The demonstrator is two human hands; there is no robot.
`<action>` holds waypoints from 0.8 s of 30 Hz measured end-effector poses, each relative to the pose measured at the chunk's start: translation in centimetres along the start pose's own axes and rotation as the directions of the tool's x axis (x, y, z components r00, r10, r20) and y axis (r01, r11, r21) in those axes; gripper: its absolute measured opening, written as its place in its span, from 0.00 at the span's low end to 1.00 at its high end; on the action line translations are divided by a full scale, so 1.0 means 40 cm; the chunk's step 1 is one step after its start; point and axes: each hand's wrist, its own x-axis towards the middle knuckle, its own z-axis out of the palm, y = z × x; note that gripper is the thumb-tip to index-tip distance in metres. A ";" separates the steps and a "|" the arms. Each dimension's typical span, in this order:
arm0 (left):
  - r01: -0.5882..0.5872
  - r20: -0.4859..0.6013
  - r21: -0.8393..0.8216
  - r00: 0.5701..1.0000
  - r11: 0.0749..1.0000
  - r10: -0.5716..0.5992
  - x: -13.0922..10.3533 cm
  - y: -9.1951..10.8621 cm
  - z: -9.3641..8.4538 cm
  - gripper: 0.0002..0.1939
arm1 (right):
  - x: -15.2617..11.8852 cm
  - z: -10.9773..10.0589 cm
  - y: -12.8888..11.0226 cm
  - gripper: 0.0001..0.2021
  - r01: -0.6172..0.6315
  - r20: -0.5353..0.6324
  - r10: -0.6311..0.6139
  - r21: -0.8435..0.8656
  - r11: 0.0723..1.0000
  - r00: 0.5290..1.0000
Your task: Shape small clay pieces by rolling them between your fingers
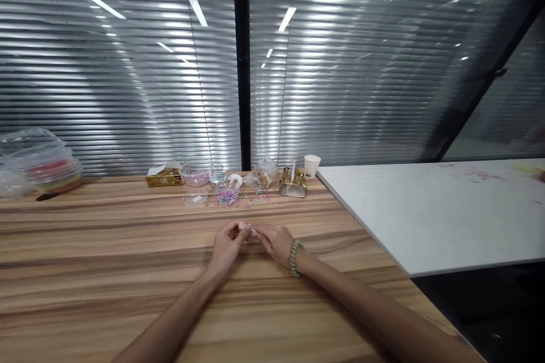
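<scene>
Over the middle of the wooden table, my left hand [227, 245] and my right hand [276, 242] meet at the fingertips. Between them is a small pale piece [243, 226], pinched by my left fingers; its details are too small to tell. The right fingertips press together at its right side, and whatever they hold is hidden. A beaded band [294, 258] circles my right wrist. Behind the hands lie a clear container of pink and blue bits [227, 197], a round clear lid [195, 198] and scattered small colourful pieces [255, 200].
Along the back stand a gold box [164, 178], a clear tub [198, 176], crumpled plastic [264, 171], a gold packet [293, 182] and a paper cup [312, 165]. Stacked plastic containers [53, 167] are at left. A white table [426, 215] adjoins at right, below window blinds.
</scene>
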 end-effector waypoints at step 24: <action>0.122 -0.041 -0.079 0.991 0.989 -0.125 0.013 -0.012 -0.010 0.18 | 0.023 0.015 0.026 0.15 -0.135 -0.020 0.255 0.807 0.575 0.967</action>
